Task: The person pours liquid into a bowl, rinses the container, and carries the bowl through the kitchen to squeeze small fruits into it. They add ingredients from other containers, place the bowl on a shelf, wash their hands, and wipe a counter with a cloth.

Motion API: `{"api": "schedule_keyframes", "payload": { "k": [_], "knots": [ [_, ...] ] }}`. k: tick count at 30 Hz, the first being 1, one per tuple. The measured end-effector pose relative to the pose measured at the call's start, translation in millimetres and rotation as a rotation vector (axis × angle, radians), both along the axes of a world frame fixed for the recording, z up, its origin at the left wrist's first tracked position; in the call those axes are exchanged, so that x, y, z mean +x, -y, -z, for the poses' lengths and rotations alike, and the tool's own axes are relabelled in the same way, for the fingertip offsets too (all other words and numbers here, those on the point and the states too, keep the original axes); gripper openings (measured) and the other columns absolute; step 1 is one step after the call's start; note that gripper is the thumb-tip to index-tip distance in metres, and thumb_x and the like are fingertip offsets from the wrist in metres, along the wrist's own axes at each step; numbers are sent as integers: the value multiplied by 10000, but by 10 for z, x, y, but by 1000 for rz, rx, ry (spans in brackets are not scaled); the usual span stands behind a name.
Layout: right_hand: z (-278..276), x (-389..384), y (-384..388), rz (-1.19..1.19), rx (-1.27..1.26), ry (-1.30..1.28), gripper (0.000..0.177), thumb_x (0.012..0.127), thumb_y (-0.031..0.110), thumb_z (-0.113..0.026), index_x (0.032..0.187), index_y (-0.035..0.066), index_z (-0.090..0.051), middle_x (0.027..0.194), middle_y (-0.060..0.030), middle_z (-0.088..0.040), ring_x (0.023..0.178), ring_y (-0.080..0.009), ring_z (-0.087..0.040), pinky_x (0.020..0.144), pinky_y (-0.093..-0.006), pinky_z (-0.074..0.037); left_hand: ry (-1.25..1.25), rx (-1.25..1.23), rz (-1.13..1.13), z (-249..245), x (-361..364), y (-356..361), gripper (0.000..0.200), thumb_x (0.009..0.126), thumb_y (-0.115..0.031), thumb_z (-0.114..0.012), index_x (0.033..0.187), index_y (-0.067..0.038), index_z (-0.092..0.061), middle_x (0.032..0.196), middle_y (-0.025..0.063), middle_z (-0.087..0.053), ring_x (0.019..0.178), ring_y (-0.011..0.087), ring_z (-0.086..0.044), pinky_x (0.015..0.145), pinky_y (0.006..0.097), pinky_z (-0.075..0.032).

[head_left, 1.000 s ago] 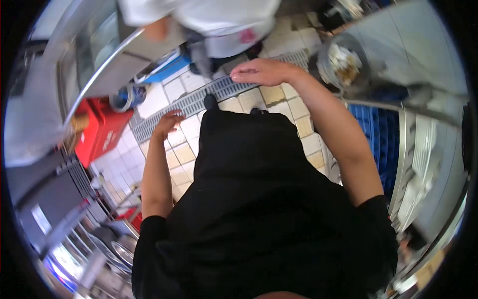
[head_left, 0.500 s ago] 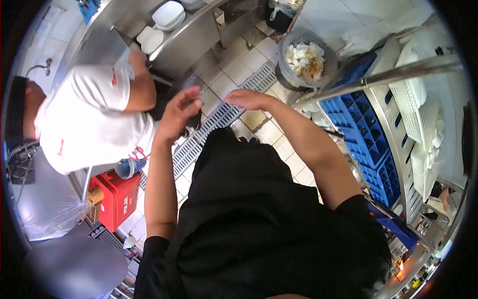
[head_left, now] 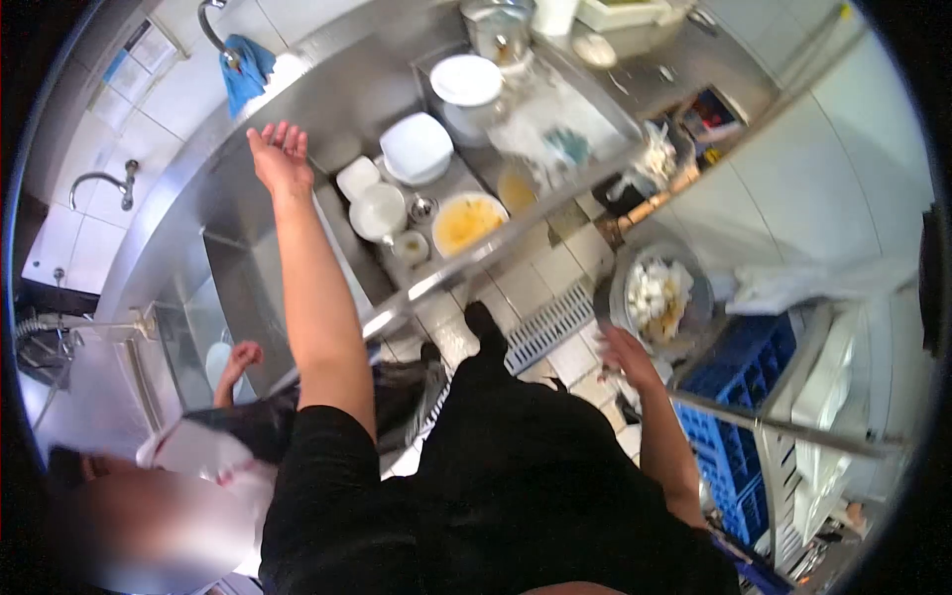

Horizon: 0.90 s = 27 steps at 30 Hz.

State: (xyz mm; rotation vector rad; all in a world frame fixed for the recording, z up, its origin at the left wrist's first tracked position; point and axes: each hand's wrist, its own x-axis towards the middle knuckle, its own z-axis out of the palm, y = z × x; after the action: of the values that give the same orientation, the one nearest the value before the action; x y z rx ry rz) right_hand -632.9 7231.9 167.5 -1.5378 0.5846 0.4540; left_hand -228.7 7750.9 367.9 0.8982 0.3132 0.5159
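My left hand (head_left: 283, 159) is stretched out over the steel sink (head_left: 243, 263), palm up, with its fingers apart and nothing in it. Near it in the sink stand a square white bowl (head_left: 416, 149), a round white bowl (head_left: 378, 211) and a smaller white dish (head_left: 358, 178). A white bowl with yellow liquid (head_left: 468, 224) sits by the front rim. My right hand (head_left: 627, 355), slightly blurred, hangs low beside the waste bin (head_left: 702, 293). Its fingers are extended and no object shows in them.
A blue cloth (head_left: 248, 74) hangs at a tap. Foamy water (head_left: 555, 124) fills the sink's right side. A co-worker (head_left: 203, 446) stands close on my left. Blue racks (head_left: 729, 436) and a metal rail (head_left: 783, 421) are on my right. A floor drain grate (head_left: 550, 327) runs below.
I have moved up to the sink, which now fills the upper view. My left hand has reached forward over it; my right hand has dropped to the right. The co-worker appears lower left.
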Motion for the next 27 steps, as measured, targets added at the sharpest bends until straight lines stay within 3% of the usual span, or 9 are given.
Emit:
{"api": "schedule_keyframes", "payload": {
  "k": [4, 10, 15, 18, 20, 23, 24, 26, 27],
  "knots": [
    [-17, -366, 450, 435, -48, -102, 496, 975, 458, -532, 1308, 91, -545, 1122, -73, -661, 794, -164, -645, 698, -290, -511, -128, 98, -65, 51, 1442, -1154, 661, 1025, -547, -278, 1295, 12, -506, 1181, 148, -599, 969, 248, -596, 810, 383, -506],
    [-979, 13, 250, 648, -92, -125, 456, 961, 469, -583, 1182, 70, -603, 986, -59, -645, 661, -119, -593, 594, -253, -458, -240, 102, 8, -85, 2778, -2067, 691, 1001, -628, -206, 1343, -105, -501, 1040, 113, -560, 820, 214, -533, 774, 394, -481],
    [-1515, 1142, 104, 439, -311, -35, 442, 976, 483, -551, 1194, 100, -593, 1034, -39, -659, 744, -138, -635, 671, -272, -498, -351, 197, 77, 83, 3151, -2326, 716, 967, -705, -244, 1316, -143, -518, 901, 57, -542, 712, 159, -483, 659, 348, -464],
    [-1645, 2053, -225, 357, -230, 98, 446, 980, 461, -556, 1217, 86, -591, 1111, -56, -650, 856, -143, -641, 753, -298, -514, -263, 322, 137, 290, 2801, -2503, 723, 955, -721, -303, 1205, -117, -612, 871, 41, -530, 642, 134, -454, 570, 299, -412],
    [-1542, 2786, -578, 134, -149, 207, 451, 998, 422, -544, 1254, 53, -586, 1120, -45, -657, 920, -140, -628, 802, -290, -501, -315, 422, -148, 362, 2239, -2004, 714, 956, -709, -339, 1148, -93, -646, 848, 38, -528, 609, 122, -438, 544, 273, -379],
    [-1203, 3877, -1525, -100, 63, 161, 421, 1008, 348, -551, 1277, 24, -565, 1158, -66, -652, 973, -171, -632, 847, -314, -514, -226, -31, -14, 1139, 1787, -1169, 607, 970, -624, -435, 1190, -87, -610, 830, 53, -571, 630, 113, -504, 557, 285, -440],
    [-1121, 4251, -1913, -291, 77, 194, 410, 1007, 314, -555, 1299, 27, -550, 1132, -59, -648, 983, -163, -630, 852, -308, -515, -138, -160, 184, 1522, 1761, -894, 582, 991, -566, -435, 1213, -48, -581, 895, 85, -591, 672, 147, -552, 605, 297, -487],
    [-911, 4824, -2727, -500, 126, 448, 382, 1004, 332, -544, 1262, 51, -568, 1070, -64, -634, 887, -148, -599, 795, -283, -507, -282, -449, 288, 1309, 1646, -187, 564, 1016, -498, -404, 1248, -5, -548, 1206, 175, -587, 917, 278, -611, 845, 399, -536],
    [-622, 5183, -3078, -288, 421, 86, 422, 1018, 388, -506, 1293, 69, -532, 1171, -94, -610, 1020, -192, -600, 905, -356, -492, -260, -595, 257, 1345, 1738, -22, 505, 1010, -436, -436, 1215, 10, -555, 1164, 189, -601, 985, 303, -599, 883, 418, -532]
  ]
}}
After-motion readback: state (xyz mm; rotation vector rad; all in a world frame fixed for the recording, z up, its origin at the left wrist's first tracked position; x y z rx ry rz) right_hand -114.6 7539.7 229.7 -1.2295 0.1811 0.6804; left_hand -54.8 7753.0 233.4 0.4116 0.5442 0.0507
